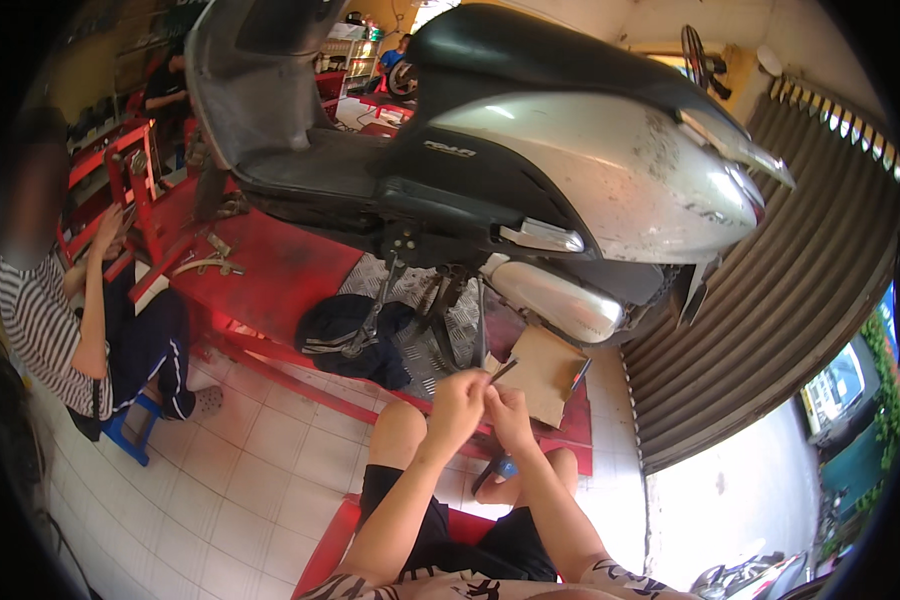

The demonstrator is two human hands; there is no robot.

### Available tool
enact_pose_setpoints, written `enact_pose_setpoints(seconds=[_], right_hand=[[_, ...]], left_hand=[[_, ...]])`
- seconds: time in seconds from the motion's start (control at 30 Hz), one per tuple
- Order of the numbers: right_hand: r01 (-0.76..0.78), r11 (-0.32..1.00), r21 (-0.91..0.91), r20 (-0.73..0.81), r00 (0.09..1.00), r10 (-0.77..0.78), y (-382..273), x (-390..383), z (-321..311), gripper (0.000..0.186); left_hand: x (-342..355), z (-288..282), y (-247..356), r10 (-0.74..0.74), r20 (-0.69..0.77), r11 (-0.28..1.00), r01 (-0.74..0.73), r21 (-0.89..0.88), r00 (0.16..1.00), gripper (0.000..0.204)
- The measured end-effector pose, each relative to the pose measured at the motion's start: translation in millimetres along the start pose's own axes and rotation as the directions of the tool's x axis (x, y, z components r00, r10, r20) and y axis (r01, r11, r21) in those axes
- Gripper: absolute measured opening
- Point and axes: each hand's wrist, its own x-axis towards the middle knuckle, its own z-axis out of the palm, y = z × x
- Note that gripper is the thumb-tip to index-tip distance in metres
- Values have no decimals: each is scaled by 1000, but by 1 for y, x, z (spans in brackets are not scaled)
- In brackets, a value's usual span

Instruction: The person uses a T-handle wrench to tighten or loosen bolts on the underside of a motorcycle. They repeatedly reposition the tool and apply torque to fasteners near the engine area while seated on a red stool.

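Above my lap, my left hand and my right hand meet with their fingertips pinched together. A thin dark stick-like piece pokes up from between them; its kind is too small to make out, and its lower end is hidden by the fingers. Both hands seem to grip it. Just beyond them lies a flat piece of brown cardboard on the red lift platform. A silver and black motor scooter stands raised on that platform, its silver exhaust cover above the cardboard.
Dark cloth lies on the red platform under the scooter's footboard. On the left a person in a striped shirt sits on a blue stool. A corrugated metal shutter stands to the right, beside the bright outdoors. White tiles cover the floor.
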Motion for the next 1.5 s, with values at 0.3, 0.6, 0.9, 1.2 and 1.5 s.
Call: enact_pose_setpoints(seconds=[0.3,0.6,0.9,1.2,1.5], right_hand=[[-92,841,533,126,992,28,11,18,-10,22],[-320,860,398,441,889,127,-4,87,-22,29],[-439,662,607,518,851,89,24,108,1,34],[-638,560,528,657,725,207,63,84,38,32],[-144,880,452,240,970,36,66,79,12,42]], left_hand=[[17,14,-24,-104,-48,990,108,95,993,26],[33,4,10,-425,67,905,425,19,903,10],[13,-11,5,-482,-77,873,486,40,873,16],[-4,-12,-5,-523,-39,841,524,135,851,16],[-32,13,-18,-205,147,886,120,448,968,28]])
